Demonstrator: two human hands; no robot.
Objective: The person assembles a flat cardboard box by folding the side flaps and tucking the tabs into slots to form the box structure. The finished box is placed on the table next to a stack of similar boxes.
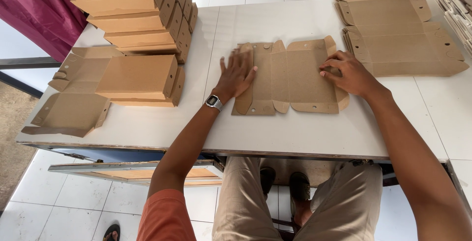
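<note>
A flat brown cardboard box blank (295,76) lies on the white table (305,133) in front of me. My left hand (236,76) presses flat on the blank's left panel, fingers spread, a wristwatch on the wrist. My right hand (346,74) rests on the blank's right side, fingertips bent down on the cardboard near its right flap. Neither hand lifts the blank off the table.
A stack of flat blanks (403,29) lies at the right rear. Folded brown boxes (142,15) are piled at the left rear, with one folded box (137,78) and open flaps (69,113) at the left. A maroon cloth (34,10) hangs far left.
</note>
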